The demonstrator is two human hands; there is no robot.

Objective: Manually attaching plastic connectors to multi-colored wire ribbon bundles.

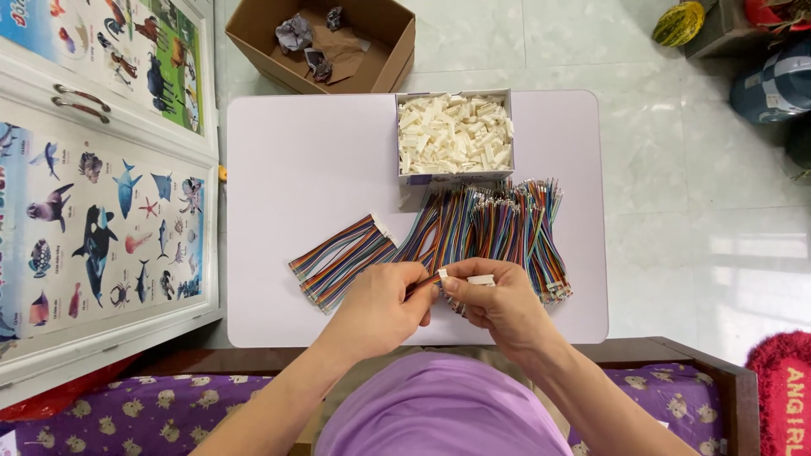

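My left hand (380,306) pinches the end of a multicoloured ribbon cable (421,285) over the near edge of the white table (304,160). My right hand (500,302) holds a small white plastic connector (480,279) right against that cable end. The two hands meet at the table's front middle. A large spread of the same rainbow cables (498,228) lies just beyond my hands. A smaller bundle of cables (342,260) lies to the left. Behind them stands a box full of white connectors (454,135).
An open cardboard box (325,42) with crumpled scraps sits on the tiled floor beyond the table. A white cabinet with animal posters (93,211) flanks the left. Purple patterned cushions (127,414) and a wooden frame lie near me. Bags (773,80) stand at the far right.
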